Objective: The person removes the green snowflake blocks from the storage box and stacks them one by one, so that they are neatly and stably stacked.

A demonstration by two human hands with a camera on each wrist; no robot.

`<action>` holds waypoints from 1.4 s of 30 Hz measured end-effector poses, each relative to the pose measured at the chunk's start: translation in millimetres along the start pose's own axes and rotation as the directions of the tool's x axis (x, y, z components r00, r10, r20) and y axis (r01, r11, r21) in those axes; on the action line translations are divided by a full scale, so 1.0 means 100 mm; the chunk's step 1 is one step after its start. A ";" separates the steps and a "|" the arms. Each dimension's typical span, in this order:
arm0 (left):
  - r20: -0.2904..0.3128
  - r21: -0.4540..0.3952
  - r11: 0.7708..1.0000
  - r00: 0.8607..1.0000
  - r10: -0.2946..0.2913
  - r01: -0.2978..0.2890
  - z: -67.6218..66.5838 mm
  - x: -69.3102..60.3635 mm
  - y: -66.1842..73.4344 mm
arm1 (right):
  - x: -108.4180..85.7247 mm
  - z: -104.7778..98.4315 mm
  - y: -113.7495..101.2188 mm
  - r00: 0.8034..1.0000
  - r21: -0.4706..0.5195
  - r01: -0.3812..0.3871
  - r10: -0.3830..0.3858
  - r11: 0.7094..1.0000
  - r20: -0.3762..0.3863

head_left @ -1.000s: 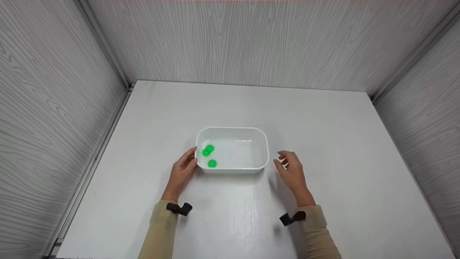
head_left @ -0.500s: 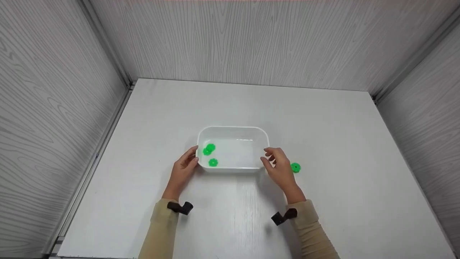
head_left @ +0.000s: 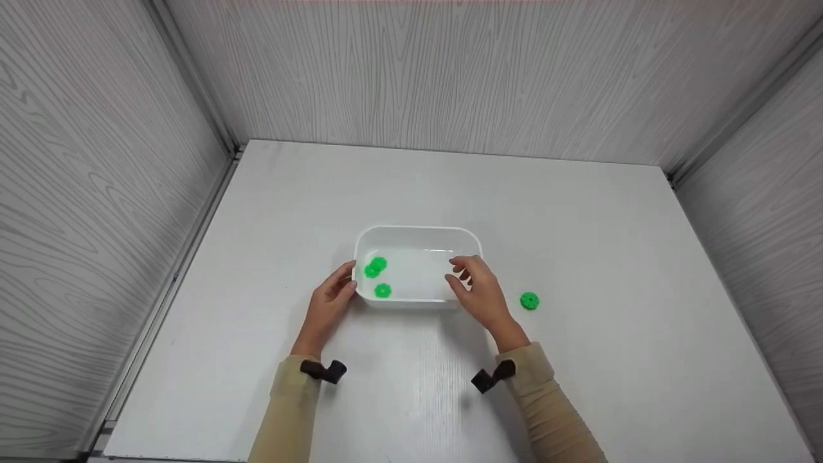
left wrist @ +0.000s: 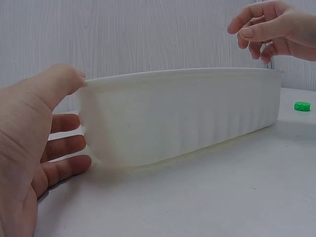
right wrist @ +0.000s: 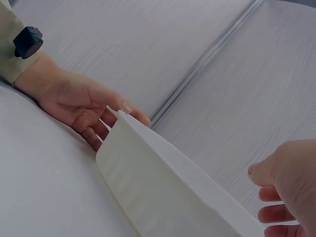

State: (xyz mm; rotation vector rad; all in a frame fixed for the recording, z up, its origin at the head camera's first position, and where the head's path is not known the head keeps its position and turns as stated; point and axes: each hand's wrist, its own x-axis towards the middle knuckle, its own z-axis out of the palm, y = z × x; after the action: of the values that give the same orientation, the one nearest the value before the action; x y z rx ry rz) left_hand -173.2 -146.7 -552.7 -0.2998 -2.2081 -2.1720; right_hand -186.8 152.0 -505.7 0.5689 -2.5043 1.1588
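Note:
A white rectangular container [head_left: 418, 303] stands on the table, with three green flower-shaped pieces, two overlapping [head_left: 378, 263] and one apart [head_left: 382, 290], at its left end. My left hand [head_left: 326, 315] grips that end; in the left wrist view the thumb of my left hand [left wrist: 24, 113] lies at the rim, other fingers against the outer wall. Above the container's right part hangs my right hand [head_left: 482, 296], fingers loosely bent, with nothing visible between them. On the table right of the container lies a round green piece [head_left: 530, 301], also in the left wrist view [left wrist: 302, 106].
The white table [head_left: 611, 360] is bounded by wood-grain panels at the back [head_left: 450, 77], left [head_left: 83, 193] and right [head_left: 771, 193]. Dark devices are worn on the left wrist [head_left: 323, 371] and right wrist [head_left: 494, 376].
My right hand has moved left from beside the round green piece, across the container's right rim, and uncovered that piece. My left hand and the container have stayed almost in place.

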 end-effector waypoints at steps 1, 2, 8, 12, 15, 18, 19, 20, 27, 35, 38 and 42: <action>0.000 -0.001 1.000 1.000 -0.003 0.003 0.00 0.00 0.00 | 0.02 0.01 -0.01 1.000 0.003 0.003 -0.003 1.000 0.002; 0.000 -0.008 1.000 1.000 -0.004 0.004 0.00 0.00 -0.01 | 0.03 0.03 -0.01 1.000 0.008 0.006 -0.006 1.000 0.003; -0.024 -0.040 0.999 1.000 -0.008 0.007 -0.01 0.04 -0.15 | 0.15 0.12 -0.05 0.999 -0.006 0.012 -0.012 1.000 0.042; -0.037 -0.022 1.000 0.999 0.019 -0.020 -0.01 0.06 -0.26 | 0.25 0.17 -0.09 0.997 -0.015 0.034 -0.032 0.999 0.074; -0.020 -0.026 0.999 1.000 0.024 -0.025 -0.01 0.03 -0.16 | 0.30 0.23 -0.12 0.994 -0.006 0.060 -0.059 0.998 0.089; -0.004 -0.026 0.999 1.000 0.022 -0.022 0.00 0.01 -0.02 | 0.34 0.29 -0.15 0.993 0.011 0.070 -0.071 0.997 0.100; -0.003 -0.026 0.999 1.000 0.026 -0.026 0.00 0.01 -0.02 | 0.35 0.31 -0.16 0.992 0.012 0.069 -0.070 0.998 0.104; -0.004 -0.023 0.999 1.000 0.029 -0.029 0.00 0.00 -0.02 | 0.36 0.34 -0.16 0.992 0.010 0.065 -0.066 0.998 0.110; -0.004 0.000 1.000 1.000 0.013 -0.013 0.00 0.00 -0.01 | 0.45 0.47 -0.21 0.983 -0.042 0.003 0.005 0.999 0.181; -0.015 -0.046 0.999 1.000 -0.018 0.018 -0.03 0.05 -0.25 | 0.58 0.60 -0.22 0.952 -0.089 -0.031 0.056 0.996 0.300; -0.019 -0.028 0.999 1.000 -0.020 0.020 -0.03 0.07 -0.28 | 0.65 0.66 -0.22 0.934 -0.097 -0.040 0.072 0.995 0.350; -0.021 -0.024 1.000 1.000 -0.015 0.014 -0.03 0.07 -0.29 | 0.72 0.74 -0.22 0.904 -0.100 -0.057 0.094 0.993 0.418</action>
State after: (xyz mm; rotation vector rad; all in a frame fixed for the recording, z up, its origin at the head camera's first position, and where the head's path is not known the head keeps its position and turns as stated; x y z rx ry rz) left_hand -184.8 -149.5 -580.0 -0.2611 -2.1821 -2.1999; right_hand -248.0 65.3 -504.8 0.7767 -2.9488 1.0352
